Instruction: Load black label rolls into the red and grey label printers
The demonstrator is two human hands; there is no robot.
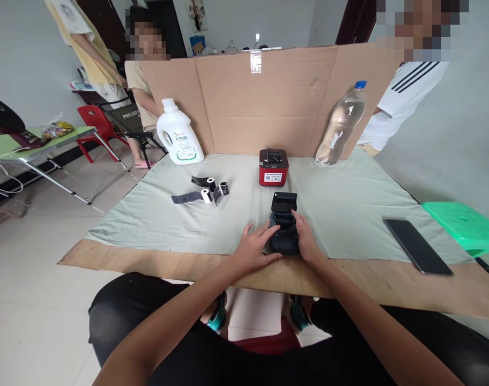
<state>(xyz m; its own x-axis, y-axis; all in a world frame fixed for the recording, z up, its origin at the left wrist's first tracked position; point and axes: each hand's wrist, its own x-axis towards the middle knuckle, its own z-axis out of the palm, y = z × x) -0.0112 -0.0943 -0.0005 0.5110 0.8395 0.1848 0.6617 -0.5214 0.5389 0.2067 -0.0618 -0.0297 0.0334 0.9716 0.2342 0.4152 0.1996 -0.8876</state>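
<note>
A small black printer (283,224) sits near the front edge of the cloth-covered table (349,198), its lid standing open. My left hand (254,248) rests against its left side, fingers curled around the body. My right hand (305,238) grips its right side, thumb near the open compartment. Behind it stands a red printer (273,166). Several small paper rolls (210,191) with dark wrapping lie to the left of the black printer.
A white detergent jug (178,134) and a clear water bottle (341,125) stand before a cardboard screen (264,96). A black phone (417,246) lies at the right, by a green stool (465,225). Other people are behind the screen.
</note>
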